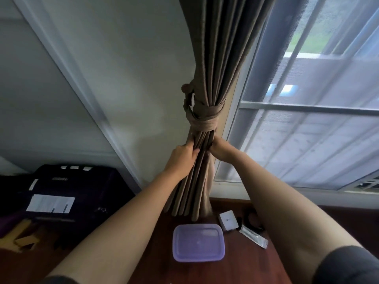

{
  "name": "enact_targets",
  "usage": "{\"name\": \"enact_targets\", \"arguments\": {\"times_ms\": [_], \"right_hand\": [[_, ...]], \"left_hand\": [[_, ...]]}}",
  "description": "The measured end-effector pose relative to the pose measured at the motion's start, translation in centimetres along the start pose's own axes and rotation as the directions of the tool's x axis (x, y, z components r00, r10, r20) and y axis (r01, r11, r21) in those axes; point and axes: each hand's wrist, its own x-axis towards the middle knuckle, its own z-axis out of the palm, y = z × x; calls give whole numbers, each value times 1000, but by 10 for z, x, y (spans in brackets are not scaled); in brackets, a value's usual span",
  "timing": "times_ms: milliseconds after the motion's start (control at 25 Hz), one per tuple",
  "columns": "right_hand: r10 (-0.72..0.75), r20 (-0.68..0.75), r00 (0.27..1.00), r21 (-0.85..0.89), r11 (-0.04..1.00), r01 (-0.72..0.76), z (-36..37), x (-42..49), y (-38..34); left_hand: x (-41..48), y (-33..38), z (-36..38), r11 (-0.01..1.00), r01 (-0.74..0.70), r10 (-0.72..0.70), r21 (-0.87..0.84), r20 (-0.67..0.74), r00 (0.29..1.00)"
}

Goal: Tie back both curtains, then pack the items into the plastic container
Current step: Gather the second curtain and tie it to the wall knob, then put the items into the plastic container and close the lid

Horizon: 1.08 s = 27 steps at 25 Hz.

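A brown pleated curtain (pixel 217 58) hangs left of the window, gathered by a matching fabric tieback (pixel 205 117) wound round it and looped onto a wall knob (pixel 186 87). Just below the tieback, my left hand (pixel 181 158) grips the folds from the left and my right hand (pixel 219 149) grips them from the right. On the wooden table below stands a plastic container with a purple lid (pixel 198 242). To its right lie a small white box (pixel 228 220), a white sachet (pixel 253 236) and a dark round item (pixel 253 221), partly hidden by my right forearm.
A window with a mesh screen (pixel 307 130) fills the right side. A black case with white labels (pixel 67 189) sits at the lower left beside the reddish-brown table (pixel 155 263). Wooden pieces (pixel 24 238) lie at the far left.
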Motion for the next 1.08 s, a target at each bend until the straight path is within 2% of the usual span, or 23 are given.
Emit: {"name": "enact_targets", "arguments": {"times_ms": [200, 360, 560, 680, 840, 1080], "right_hand": [[-1, -65, 998, -92, 996, -4, 6, -36, 20], [26, -22, 999, -181, 983, -29, 13, -71, 78], [-35, 56, 998, -230, 972, 46, 46, -124, 179], [23, 83, 996, -291, 957, 2, 81, -140, 251], [59, 78, 995, -368, 930, -26, 159, -130, 349], [85, 50, 995, -447, 893, -54, 316, -76, 515]], "left_hand": [[-22, 5, 3, 998, 54, -53, -14, 9, 999], [-62, 19, 29, 971, 237, -236, 6, -90, 968], [-136, 28, 118, 894, 445, -447, -48, -24, 894], [-174, 21, 192, 862, 507, -505, -20, 70, 860], [-200, -35, 295, 830, 555, -557, 54, 133, 820], [-228, -184, 465, 770, 610, -635, 187, 125, 762]]}}
